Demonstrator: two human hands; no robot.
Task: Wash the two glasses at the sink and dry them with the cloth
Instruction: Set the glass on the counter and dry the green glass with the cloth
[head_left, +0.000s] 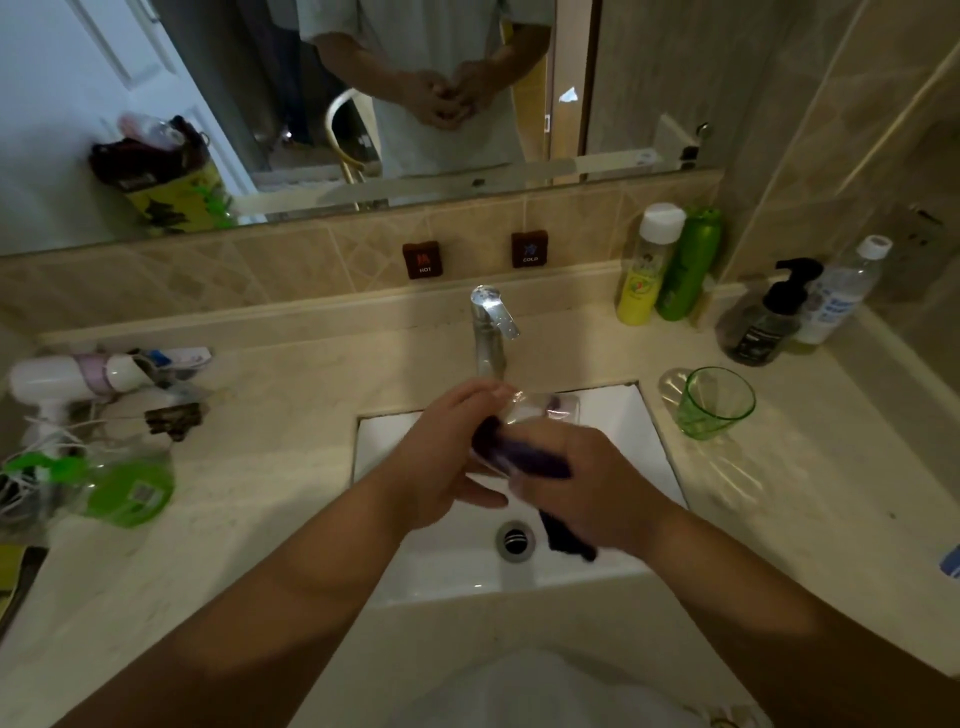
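Over the white sink (639, 415), my left hand (447, 452) grips a clear glass (540, 410) lying on its side, base pointing toward the tap. My right hand (592, 488) holds a dark purple cloth (524, 457) pressed against and partly inside the glass; a loose end of the cloth hangs down over the basin near the drain. A second, green glass (714, 402) stands upright on the counter to the right of the sink, apart from both hands.
A chrome tap (491, 327) rises behind the sink, no water visibly running. Bottles (670, 265) and a pump dispenser (763, 322) stand at the back right. A hair dryer (67, 379), cords and a green lid (127, 493) crowd the left counter. A mirror hangs above.
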